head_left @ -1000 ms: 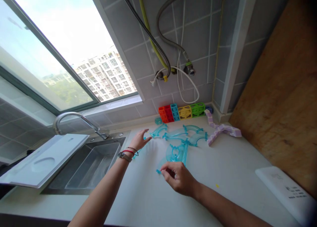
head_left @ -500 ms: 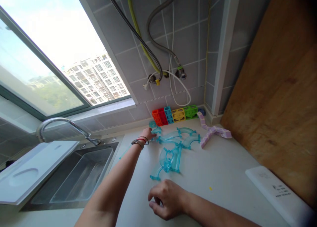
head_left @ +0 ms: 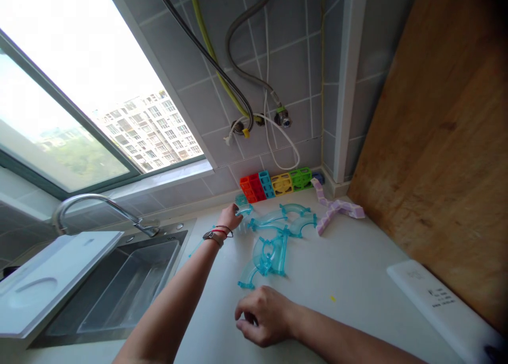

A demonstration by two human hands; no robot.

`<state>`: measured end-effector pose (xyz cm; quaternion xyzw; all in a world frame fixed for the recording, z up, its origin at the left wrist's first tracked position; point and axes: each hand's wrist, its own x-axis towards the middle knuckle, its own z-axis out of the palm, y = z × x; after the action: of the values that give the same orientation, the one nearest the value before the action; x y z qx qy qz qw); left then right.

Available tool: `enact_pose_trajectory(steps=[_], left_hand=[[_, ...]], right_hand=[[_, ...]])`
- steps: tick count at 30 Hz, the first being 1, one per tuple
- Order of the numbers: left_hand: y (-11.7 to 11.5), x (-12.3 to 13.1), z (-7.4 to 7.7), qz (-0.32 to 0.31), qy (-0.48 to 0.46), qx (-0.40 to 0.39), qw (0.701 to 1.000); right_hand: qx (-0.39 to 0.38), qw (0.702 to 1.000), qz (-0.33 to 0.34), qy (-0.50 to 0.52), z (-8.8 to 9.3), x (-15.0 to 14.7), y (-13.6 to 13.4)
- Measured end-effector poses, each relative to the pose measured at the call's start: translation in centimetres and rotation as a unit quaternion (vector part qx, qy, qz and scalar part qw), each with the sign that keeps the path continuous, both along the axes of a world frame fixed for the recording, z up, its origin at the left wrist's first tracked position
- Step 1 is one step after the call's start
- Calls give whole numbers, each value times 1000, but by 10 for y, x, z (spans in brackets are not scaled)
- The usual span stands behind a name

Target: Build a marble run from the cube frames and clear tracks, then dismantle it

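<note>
Worktop [head_left: 357, 269] here is white, with a heap of see-through blue track pieces [head_left: 273, 237] near the back wall. The left hand [head_left: 230, 217] (it has a watch and a red band at the wrist) reaches far out. Its fingertips touch the curved blue piece [head_left: 244, 211] at the left end of the heap, but I cannot tell if it grips it. The right hand [head_left: 264, 315] rests on the worktop just in front of the heap, fingers curled in together. Bright blocks [head_left: 278, 184] line the wall behind. A purple track piece [head_left: 337, 208] lies to the right, and a sink [head_left: 127, 284] is on the left.
</note>
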<state>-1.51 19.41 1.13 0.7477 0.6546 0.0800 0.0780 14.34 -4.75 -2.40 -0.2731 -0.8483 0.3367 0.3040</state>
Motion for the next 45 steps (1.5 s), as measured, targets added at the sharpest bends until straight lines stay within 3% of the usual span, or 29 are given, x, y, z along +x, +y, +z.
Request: enact_pose_trajectory(steps=[11,18,25,31,37,40,45], left_hand=[[-19,-13,13,-13,-65,17,998],[-28,-18,13,-39,-118,-40,991],[-35,-23,11,-50,-223,-163,960],[-48,-22,21,-16,-313,-227,922],[-69,-20,34,-17,-388,-210,897],[-86,-21,47,-37,-439,-174,881],[-137,-21,74,-72,-476,-108,870]], right_hand=[[-37,999,-1,15,0,1,0],[-44,999,2,9,3,2,0],[-46,999,4,6,1,1,-1],[-47,999,6,5,-1,0,0],[-27,999,-1,34,2,-1,-1],[-5,994,-51,92,8,1,0],[10,939,-269,212,21,15,13]])
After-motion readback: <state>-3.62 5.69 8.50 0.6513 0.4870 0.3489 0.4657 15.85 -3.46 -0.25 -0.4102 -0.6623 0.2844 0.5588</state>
